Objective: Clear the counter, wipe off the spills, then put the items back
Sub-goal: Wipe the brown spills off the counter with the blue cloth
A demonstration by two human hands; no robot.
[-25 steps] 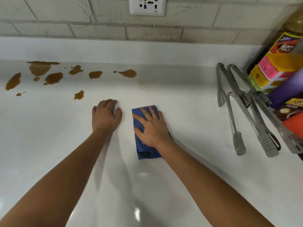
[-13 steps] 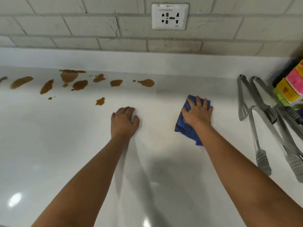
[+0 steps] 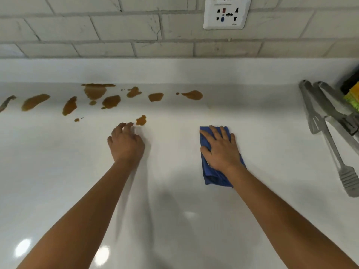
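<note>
- My right hand (image 3: pixel 220 150) lies flat on the folded blue cloth (image 3: pixel 212 176), fingers spread and straight — pressing it to the white counter (image 3: pixel 58 171), not clutching it. A flat palm suits wiping, I judge: it spreads the pressure over the whole pad.
- My left hand (image 3: pixel 126 143) holds nothing. Its fingers are loosely bent, the tips down on the counter just near of the closest brown blot (image 3: pixel 141 120), most likely there as a brace while I lean in.
- The cloth sits right of centre, well apart from the brown spills (image 3: pixel 95 93), which run in a row along the far edge under the backsplash, from about the middle out to the left.
- Metal tongs (image 3: pixel 328 133) lie at the right, beside some colourful packaging (image 3: pixel 352 100) at the frame edge — set aside, I take it, to keep the wiping area free.
- None of the visible spills is wiped yet; my next sweep wants to carry the cloth far and left.
</note>
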